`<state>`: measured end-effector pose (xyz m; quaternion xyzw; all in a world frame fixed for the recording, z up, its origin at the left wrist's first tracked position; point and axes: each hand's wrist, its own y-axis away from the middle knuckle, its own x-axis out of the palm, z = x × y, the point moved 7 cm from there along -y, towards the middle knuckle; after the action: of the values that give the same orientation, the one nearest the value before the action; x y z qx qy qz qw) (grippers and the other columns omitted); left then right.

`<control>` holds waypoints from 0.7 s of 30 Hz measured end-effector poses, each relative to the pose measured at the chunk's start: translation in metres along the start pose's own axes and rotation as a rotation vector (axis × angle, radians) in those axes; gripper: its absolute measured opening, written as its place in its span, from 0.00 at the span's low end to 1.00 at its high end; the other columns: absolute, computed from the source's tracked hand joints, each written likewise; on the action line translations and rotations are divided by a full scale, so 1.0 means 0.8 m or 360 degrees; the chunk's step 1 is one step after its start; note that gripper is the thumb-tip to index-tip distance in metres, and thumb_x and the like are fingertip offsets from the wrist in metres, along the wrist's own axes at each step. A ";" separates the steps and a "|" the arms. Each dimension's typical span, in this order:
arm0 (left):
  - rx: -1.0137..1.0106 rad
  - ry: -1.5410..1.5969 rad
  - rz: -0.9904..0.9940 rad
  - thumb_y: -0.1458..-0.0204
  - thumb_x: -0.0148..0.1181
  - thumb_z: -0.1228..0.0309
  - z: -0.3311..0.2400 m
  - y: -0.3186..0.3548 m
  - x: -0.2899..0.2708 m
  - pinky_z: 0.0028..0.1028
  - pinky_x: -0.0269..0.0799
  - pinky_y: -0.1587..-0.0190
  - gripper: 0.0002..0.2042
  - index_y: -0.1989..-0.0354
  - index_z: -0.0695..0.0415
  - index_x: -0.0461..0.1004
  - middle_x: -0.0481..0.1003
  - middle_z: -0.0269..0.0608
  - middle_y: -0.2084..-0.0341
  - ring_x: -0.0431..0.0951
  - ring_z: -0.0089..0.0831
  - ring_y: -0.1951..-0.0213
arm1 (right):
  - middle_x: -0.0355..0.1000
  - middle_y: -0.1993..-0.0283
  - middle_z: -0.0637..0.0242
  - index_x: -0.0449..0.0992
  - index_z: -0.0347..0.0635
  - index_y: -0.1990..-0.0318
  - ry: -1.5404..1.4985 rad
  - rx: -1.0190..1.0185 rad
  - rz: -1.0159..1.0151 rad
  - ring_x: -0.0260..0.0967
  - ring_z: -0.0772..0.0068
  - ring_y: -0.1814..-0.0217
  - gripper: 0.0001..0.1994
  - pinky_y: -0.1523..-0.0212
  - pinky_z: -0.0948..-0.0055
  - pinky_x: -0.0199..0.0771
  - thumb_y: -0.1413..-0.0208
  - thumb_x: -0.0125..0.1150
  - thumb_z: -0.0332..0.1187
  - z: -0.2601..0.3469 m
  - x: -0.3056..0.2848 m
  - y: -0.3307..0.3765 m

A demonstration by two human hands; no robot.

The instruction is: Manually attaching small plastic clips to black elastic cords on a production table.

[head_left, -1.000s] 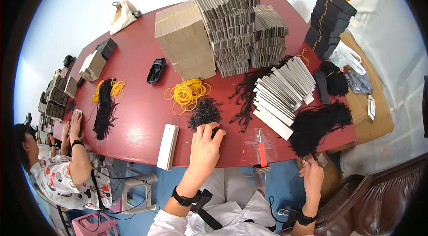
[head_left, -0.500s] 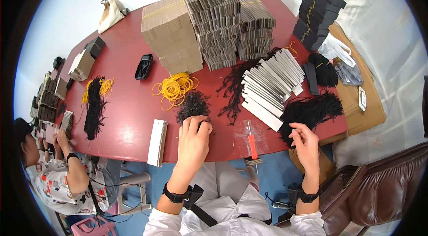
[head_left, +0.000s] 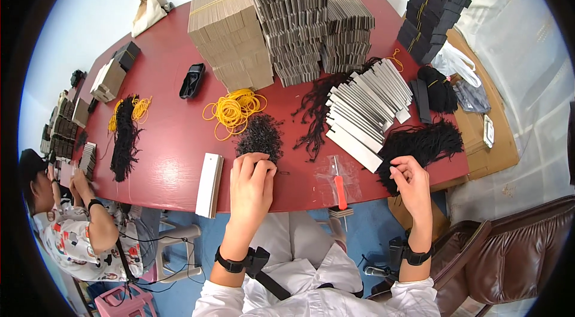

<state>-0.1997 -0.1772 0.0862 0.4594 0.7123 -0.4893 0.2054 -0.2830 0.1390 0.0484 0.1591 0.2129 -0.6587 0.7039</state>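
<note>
My left hand point(head_left: 251, 182) is at the near edge of a heap of small black pieces point(head_left: 260, 136), its fingers curled together and pointing into the heap. Whatever lies between those fingertips is hidden. One loose black piece point(head_left: 284, 172) rests on the table just right of them. Beside a bundle of black cords point(head_left: 428, 144) my right hand point(head_left: 413, 185) hovers with thumb and forefinger drawn together. I cannot make out what that pinch holds. Left of the bundle, white-faced card strips point(head_left: 359, 144) lie fanned out, with more black cords point(head_left: 311, 119) behind them.
A red-handled tool point(head_left: 339, 188) lies on clear plastic at the red table's point(head_left: 171, 155) near edge. A strip stack point(head_left: 209, 185) is by my left hand. Yellow bands point(head_left: 235, 110), tall grey card stacks point(head_left: 287, 29) and black stacks point(head_left: 432, 14) stand behind. Another person point(head_left: 90, 227) works at left.
The view has shifted a little. My left hand has drawn slightly back from the heap, uncovering the loose piece beside it. My right hand keeps its pinch near the cord bundle.
</note>
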 end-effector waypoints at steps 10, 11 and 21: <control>-0.0018 0.0054 0.0094 0.52 0.60 0.78 -0.013 0.006 -0.011 0.36 0.66 0.57 0.05 0.68 0.58 0.72 0.73 0.38 0.66 0.71 0.40 0.60 | 0.72 0.74 0.65 0.74 0.37 0.63 0.0401 -0.0154 0.0008 0.65 0.81 0.78 0.05 0.75 0.79 0.64 0.48 0.61 0.23 0.033 -0.017 0.015; -0.0017 0.0061 0.0100 0.52 0.60 0.78 -0.015 0.007 -0.012 0.36 0.66 0.57 0.05 0.68 0.58 0.72 0.73 0.38 0.66 0.71 0.40 0.60 | 0.72 0.74 0.67 0.74 0.36 0.64 0.0186 -0.0136 0.0003 0.64 0.84 0.78 0.04 0.76 0.81 0.63 0.47 0.60 0.22 0.029 -0.020 0.017; -0.0008 0.0442 0.0135 0.53 0.61 0.80 -0.024 0.021 0.008 0.34 0.68 0.65 0.04 0.68 0.60 0.74 0.72 0.40 0.72 0.71 0.39 0.69 | 0.73 0.73 0.70 0.75 0.36 0.64 -0.0649 0.0182 0.0262 0.63 0.88 0.77 0.02 0.77 0.86 0.61 0.44 0.59 0.23 0.023 -0.013 0.029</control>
<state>-0.1856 -0.1554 0.0815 0.5518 0.7150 -0.4102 0.1264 -0.2586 0.1403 0.0683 0.0793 0.0148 -0.6287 0.7735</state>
